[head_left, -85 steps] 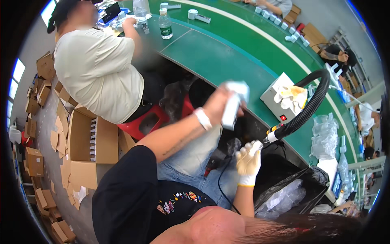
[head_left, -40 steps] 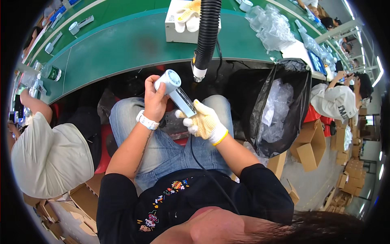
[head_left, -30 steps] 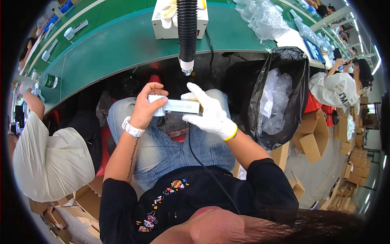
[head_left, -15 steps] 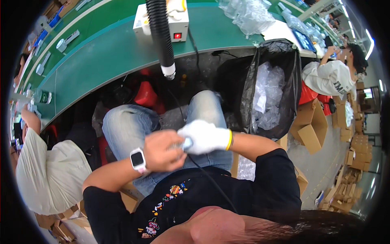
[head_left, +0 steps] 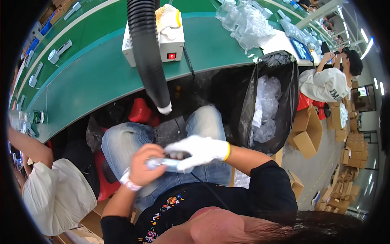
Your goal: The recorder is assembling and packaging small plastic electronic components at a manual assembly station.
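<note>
Above my lap, my bare left hand (head_left: 144, 166) is wrapped round one end of a light blue-grey, elongated plastic part (head_left: 172, 164). My right hand (head_left: 201, 152), in a white glove with a yellow cuff, grips the other end, thumb along the near side and fingers over the far side. The fingers hide much of the part, so its exact kind does not show. Beyond my hands hangs a black ribbed hose (head_left: 148, 61) with a white tip.
A white box with a lit red switch (head_left: 171, 55) stands on the green bench (head_left: 89, 77), a glove on top. Handled parts (head_left: 60, 51) lie on the green belt. At right are a black bag of clear plastic (head_left: 268, 105) and cartons (head_left: 306, 132). People sit on both sides.
My hands have moved slightly down and left, and the part now shows lengthwise between them. My left wrist has turned. The view has shifted, with the hose now larger.
</note>
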The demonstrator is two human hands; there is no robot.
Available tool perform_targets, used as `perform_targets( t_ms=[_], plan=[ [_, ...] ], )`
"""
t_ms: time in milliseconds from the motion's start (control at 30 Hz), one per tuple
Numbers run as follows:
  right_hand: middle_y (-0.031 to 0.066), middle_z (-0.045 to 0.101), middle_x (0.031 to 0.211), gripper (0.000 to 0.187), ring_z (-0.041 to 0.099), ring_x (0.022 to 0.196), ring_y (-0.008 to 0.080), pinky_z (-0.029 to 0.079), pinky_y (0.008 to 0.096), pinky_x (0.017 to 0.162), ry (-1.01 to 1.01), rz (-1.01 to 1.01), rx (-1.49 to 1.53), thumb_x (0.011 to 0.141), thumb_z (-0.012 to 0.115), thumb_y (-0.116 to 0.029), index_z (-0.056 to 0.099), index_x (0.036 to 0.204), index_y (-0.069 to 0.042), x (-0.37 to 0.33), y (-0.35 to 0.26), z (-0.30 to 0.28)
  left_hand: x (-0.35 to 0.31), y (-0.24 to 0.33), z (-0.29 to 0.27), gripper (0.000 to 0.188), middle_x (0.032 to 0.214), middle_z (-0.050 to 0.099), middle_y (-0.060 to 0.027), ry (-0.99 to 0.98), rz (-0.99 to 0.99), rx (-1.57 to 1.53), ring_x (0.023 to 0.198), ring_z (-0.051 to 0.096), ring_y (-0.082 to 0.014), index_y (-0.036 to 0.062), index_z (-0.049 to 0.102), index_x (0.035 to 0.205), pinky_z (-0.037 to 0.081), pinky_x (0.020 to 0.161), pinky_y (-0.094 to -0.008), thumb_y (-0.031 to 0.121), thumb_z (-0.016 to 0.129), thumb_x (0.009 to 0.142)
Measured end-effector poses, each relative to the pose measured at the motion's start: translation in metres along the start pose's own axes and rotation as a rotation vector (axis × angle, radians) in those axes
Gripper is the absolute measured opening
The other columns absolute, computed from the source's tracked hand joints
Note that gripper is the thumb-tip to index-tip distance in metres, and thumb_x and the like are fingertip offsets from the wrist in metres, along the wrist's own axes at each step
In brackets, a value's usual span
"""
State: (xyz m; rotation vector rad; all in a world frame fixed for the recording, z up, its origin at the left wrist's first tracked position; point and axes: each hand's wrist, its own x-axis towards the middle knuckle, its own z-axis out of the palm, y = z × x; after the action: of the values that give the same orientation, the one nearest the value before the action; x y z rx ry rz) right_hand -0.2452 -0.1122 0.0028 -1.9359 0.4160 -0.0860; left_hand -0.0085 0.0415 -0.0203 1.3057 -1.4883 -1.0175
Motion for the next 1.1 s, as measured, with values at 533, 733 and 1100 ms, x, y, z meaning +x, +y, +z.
perform_targets(
  t_ms=[533,733,1100],
  plan=[
    [0.0118,0.067,0.129,0.027,0.058,0.124,0.0340,0.045,0.0463,0.106,0.913,0.326,-1.758,0.083,0.070,-0.031,0.079,0.097,-0.010,0.099,0.022,-0.354,0.393,-0.101,-0.285,0.048,0.131,0.063,-0.0160,0.946,0.152,0.857,0.117,0.063,-0.0334,0.0108,0.074,0.124,0.053,0.100,-0.0424,0.033,0.083,0.082],
    [0.0138,0.068,0.132,0.024,0.060,0.124,0.0357,0.045,0.0447,0.107,0.798,0.185,-1.350,0.086,0.068,-0.021,0.076,0.100,-0.004,0.074,-0.046,-0.292,0.352,-0.105,-0.265,0.060,0.146,0.051,-0.0192,1.109,0.144,1.098,0.124,0.060,-0.0364,0.0063,0.058,0.141,0.049,0.106,-0.0443,0.033,0.076,0.090],
    [0.0100,0.072,0.111,0.054,0.070,0.103,0.0175,0.057,0.0339,0.091,0.658,-0.104,0.131,0.080,0.081,-0.001,0.059,0.130,-0.002,0.037,-0.006,-0.027,0.094,-0.026,0.026,0.049,0.147,0.055,-0.0108,0.286,-0.468,-1.244,0.138,0.051,-0.0265,0.0098,0.047,0.148,0.041,0.113,-0.0457,0.041,0.045,0.110]
  ],
)
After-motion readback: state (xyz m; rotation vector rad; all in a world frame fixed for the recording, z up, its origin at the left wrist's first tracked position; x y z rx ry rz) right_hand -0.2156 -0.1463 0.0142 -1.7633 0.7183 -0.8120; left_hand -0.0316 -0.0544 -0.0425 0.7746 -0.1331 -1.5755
